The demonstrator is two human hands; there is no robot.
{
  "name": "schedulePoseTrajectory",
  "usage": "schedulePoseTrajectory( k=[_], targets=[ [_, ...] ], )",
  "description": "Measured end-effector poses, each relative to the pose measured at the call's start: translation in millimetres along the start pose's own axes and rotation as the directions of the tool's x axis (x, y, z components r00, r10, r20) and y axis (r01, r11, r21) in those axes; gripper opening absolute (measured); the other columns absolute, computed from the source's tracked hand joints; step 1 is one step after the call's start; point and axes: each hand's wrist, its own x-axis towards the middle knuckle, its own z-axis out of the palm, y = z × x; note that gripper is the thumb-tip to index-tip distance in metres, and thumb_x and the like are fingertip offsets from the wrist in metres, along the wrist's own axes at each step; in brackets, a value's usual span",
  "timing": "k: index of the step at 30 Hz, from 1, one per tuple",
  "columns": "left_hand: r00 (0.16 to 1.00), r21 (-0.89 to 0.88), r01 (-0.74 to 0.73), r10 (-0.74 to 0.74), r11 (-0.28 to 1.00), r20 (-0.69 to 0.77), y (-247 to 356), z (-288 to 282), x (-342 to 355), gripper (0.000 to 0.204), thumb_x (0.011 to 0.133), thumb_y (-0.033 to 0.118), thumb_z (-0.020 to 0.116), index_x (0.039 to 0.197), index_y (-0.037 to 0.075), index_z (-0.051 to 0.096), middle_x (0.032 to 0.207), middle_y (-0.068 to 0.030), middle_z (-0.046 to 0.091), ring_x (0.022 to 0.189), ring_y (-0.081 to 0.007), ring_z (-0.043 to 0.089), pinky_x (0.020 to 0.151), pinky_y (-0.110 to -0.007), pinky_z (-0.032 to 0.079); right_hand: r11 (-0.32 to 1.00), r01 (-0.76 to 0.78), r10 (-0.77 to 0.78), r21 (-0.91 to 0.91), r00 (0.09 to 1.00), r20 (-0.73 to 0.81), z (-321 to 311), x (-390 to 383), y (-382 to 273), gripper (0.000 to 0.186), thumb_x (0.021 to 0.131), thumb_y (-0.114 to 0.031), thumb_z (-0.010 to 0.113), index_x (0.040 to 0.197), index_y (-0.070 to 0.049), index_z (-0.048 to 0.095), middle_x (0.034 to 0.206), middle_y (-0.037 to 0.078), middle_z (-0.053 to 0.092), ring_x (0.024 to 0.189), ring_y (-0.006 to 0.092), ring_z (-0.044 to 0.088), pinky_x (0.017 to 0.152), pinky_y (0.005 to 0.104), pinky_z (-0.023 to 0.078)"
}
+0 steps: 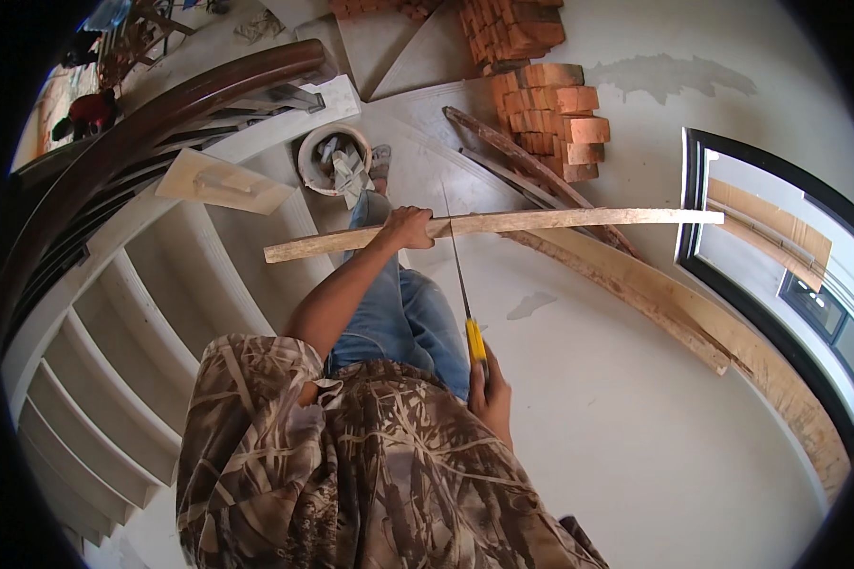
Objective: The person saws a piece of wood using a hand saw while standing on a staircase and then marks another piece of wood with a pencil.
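A long, narrow wooden batten [560, 219] lies crosswise in front of me, its right end reaching over the window frame. My left hand [410, 229] is closed round it, left of its middle. In my right hand [491, 389] is the yellow handle of a hand saw [474, 337]. The thin blade runs away from me and crosses the batten just right of my left hand. How deep the teeth sit in the wood I cannot tell. My jeans-clad leg [365, 284] is under the batten near my left hand.
Curved stairs [180, 275] drop away on the left beside a dark wooden handrail [228, 81]. A bucket of tools [306, 169] stands ahead, with a plastering float [223, 182] near it. Stacked bricks [541, 119] and loose planks [626, 284] lie ahead and right, by a black-framed window [695, 190].
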Motion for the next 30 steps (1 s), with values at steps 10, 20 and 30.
schedulePoseTrajectory(
  k=[10,20,30],
  targets=[
    [0.999,-0.011,0.033,-0.033,0.999,-0.011,29,-3,-12,0.053,0.069,0.028,0.074,0.115,0.004,0.064,0.111,-0.0202,0.069,0.109,-0.0367,0.066,0.092,-0.049,0.053,0.996,0.082,-0.084,-0.027,0.995,-0.061,54,136,-6,0.041,0.102,-0.025,0.054,0.132,0.004,0.057,0.086,0.031,0.066,0.081,0.0456,0.067,0.069,0.045,0.052],
    [0.997,0.031,0.082,-0.082,0.996,0.007,43,-8,-5,0.052,0.07,0.028,0.071,0.117,0.007,0.063,0.113,-0.0202,0.069,0.11,-0.0356,0.066,0.091,-0.051,0.052,1.0,0.013,-0.015,-0.026,0.997,-0.073,51,122,21,0.047,0.102,-0.027,0.054,0.14,0.0,0.052,0.086,0.029,0.068,0.077,0.036,0.071,0.069,0.0426,0.053],
    [0.991,0.041,0.133,-0.133,0.99,0.002,30,11,8,0.054,0.069,0.029,0.074,0.117,0.008,0.062,0.114,-0.0186,0.068,0.111,-0.0345,0.066,0.092,-0.055,0.051,0.978,-0.173,0.17,-0.115,0.985,-0.037,19,27,2,0.046,0.101,-0.029,0.056,0.141,-0.007,0.054,0.085,0.028,0.068,0.077,0.0413,0.07,0.068,0.0439,0.054]
  ],
)
